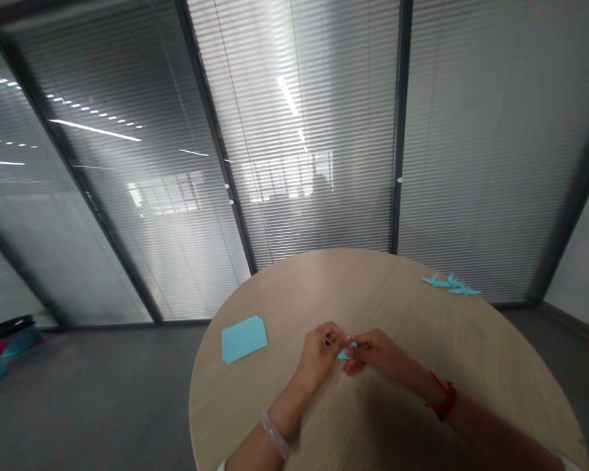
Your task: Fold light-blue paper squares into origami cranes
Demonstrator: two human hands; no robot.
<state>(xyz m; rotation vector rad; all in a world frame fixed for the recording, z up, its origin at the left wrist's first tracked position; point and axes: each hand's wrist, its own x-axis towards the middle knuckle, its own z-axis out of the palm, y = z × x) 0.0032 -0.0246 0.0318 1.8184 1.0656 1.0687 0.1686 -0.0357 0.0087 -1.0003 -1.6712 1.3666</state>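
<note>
In the head view, a small piece of blue paper is held just above the middle of a round wooden surface, low in the frame. It is pinched from both sides. A narrow grip is made on it by the left hand, and another narrow grip is made by the right hand. Much of the paper is hidden by the fingers, and the two hands are touching.

A stack of blue paper is laid near the left edge of the surface, well apart from the left hand. Some blue paper shapes are left near the far edge, at the right of the surface. Wide gaps are seen between the hands and both of these.

A pale bangle is worn on the left wrist, and a red string is tied on the right wrist. The surface is ringed by a gray floor. Behind it stands a glass wall with blinds. A pile of blue, red and black things is seen at the left side of the frame.
</note>
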